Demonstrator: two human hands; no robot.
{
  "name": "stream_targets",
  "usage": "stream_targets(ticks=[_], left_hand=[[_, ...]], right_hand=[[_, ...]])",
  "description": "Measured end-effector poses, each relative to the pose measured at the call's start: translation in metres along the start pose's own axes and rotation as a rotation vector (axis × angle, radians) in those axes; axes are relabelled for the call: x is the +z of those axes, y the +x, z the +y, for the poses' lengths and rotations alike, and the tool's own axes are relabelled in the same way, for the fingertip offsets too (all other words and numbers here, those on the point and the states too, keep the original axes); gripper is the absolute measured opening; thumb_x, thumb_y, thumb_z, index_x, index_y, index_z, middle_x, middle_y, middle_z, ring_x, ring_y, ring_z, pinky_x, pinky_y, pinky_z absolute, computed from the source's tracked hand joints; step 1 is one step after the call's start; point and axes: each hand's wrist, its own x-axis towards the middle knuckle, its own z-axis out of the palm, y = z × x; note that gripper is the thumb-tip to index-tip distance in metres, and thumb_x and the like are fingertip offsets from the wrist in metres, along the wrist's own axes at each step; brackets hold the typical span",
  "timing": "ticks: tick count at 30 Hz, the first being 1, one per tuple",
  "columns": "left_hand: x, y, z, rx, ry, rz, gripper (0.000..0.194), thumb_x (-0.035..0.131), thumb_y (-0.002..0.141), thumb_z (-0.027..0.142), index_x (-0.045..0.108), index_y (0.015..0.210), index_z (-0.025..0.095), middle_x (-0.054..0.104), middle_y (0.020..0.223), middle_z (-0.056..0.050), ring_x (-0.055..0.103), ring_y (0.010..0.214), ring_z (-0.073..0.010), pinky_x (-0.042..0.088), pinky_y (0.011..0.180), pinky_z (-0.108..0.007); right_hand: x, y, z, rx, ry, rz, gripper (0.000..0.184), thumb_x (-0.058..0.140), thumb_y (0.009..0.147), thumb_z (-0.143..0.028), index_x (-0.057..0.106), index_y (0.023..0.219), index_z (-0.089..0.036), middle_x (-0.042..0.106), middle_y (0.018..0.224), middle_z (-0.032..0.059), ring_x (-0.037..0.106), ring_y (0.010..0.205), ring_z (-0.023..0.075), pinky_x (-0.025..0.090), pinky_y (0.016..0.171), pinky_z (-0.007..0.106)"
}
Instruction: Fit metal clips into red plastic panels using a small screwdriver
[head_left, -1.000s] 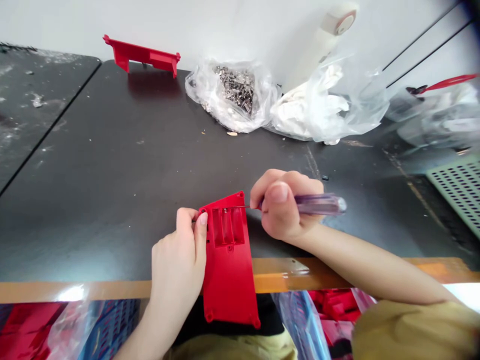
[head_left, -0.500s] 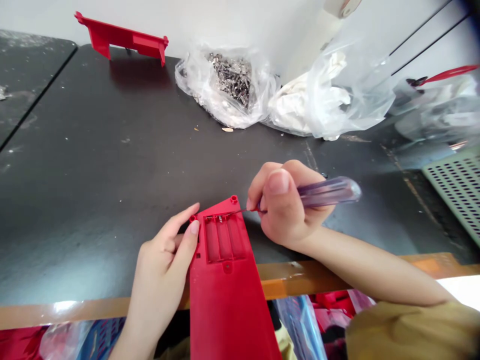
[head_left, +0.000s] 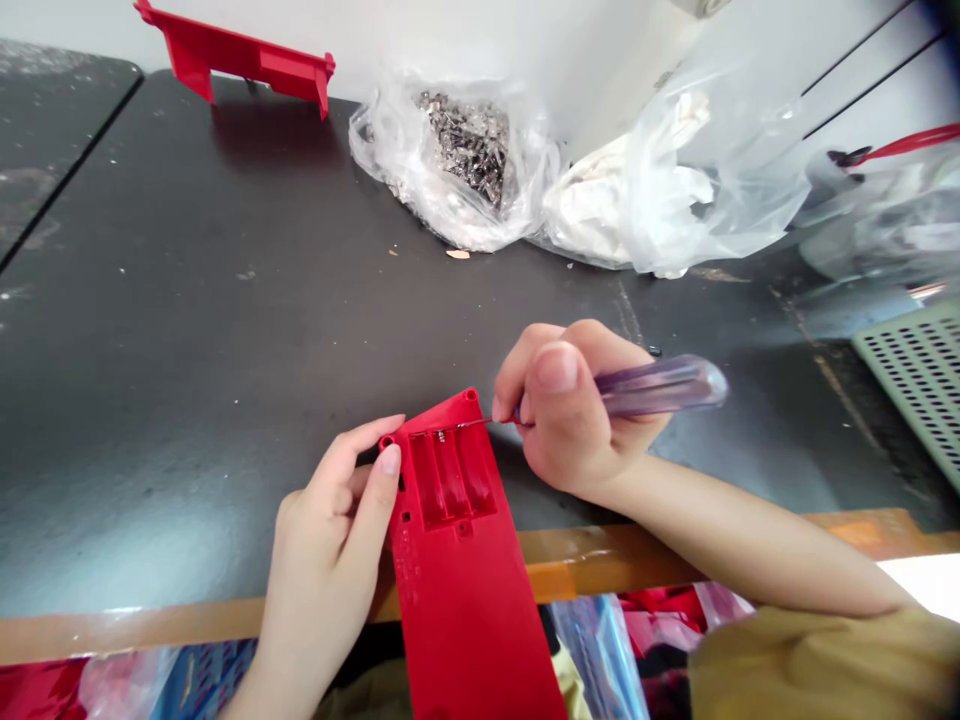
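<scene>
Two hands work over a black tabletop: a long red plastic panel, long axis pointing away from the person, far end over the table, near end past its edge; clear plastic bag well beyond; left hand gripping the panel's corner; right hand closed around a purple-handled screwdriver.

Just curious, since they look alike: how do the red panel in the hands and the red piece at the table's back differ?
The red panel is held in the left hand, compartments showing; the red piece stands alone at the far edge of the dark table. The panel looks broad; the piece looks narrow. Both are bright red plastic.
</scene>
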Motion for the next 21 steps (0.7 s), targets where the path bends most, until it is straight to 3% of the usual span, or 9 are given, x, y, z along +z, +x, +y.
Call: stream_targets(ticks=[6, 10, 14, 21], left_hand=[[0.0020, -0.0010, 0.0060, 0.024, 0.065, 0.030, 0.038, 0.050, 0.093, 0.054, 0.063, 0.114, 0.026, 0.054, 0.047, 0.007, 0.054, 0.042, -0.0136, 0.041, 0.040, -0.020], [0.0021, 0.0012, 0.0035, 0.098, 0.148, 0.063, 0.035, 0.047, 0.095, 0.051, 0.063, 0.113, 0.026, 0.061, 0.051, 0.005, 0.055, 0.041, -0.0137, 0.039, 0.039, -0.021], [0.0001, 0.0033, -0.0002, 0.148, 0.217, 0.051, 0.032, 0.045, 0.097, 0.047, 0.062, 0.113, 0.025, 0.065, 0.055, 0.005, 0.058, 0.042, -0.0135, 0.040, 0.040, -0.021], [0.0000, 0.0012, 0.0021, 0.128, 0.207, 0.042, 0.032, 0.046, 0.097, 0.049, 0.061, 0.113, 0.026, 0.064, 0.056, 0.005, 0.058, 0.043, -0.0129, 0.041, 0.042, -0.021]], right_hand=[[-0.0037, -0.0003, -0.0029, -0.076, 0.060, -0.016, 0.046, 0.053, 0.098, -0.036, 0.035, 0.059, -0.019, 0.041, 0.049, -0.0063, 0.031, 0.040, 0.0056, 0.021, 0.037, 0.027], [-0.0027, -0.0013, -0.0024, -0.092, 0.026, -0.032, 0.044, 0.051, 0.099, -0.035, 0.037, 0.060, -0.020, 0.046, 0.050, -0.0063, 0.035, 0.040, 0.0047, 0.024, 0.037, 0.025], [-0.0001, -0.0017, 0.0009, -0.215, -0.037, -0.042, 0.045, 0.049, 0.099, -0.035, 0.040, 0.058, -0.019, 0.049, 0.048, -0.0065, 0.034, 0.037, 0.0027, 0.024, 0.036, 0.022], [-0.0008, -0.0024, -0.0033, -0.048, 0.039, 0.093, 0.050, 0.050, 0.099, -0.042, 0.033, 0.057, -0.021, 0.043, 0.047, -0.0051, 0.034, 0.037, 0.0078, 0.023, 0.036, 0.029]])
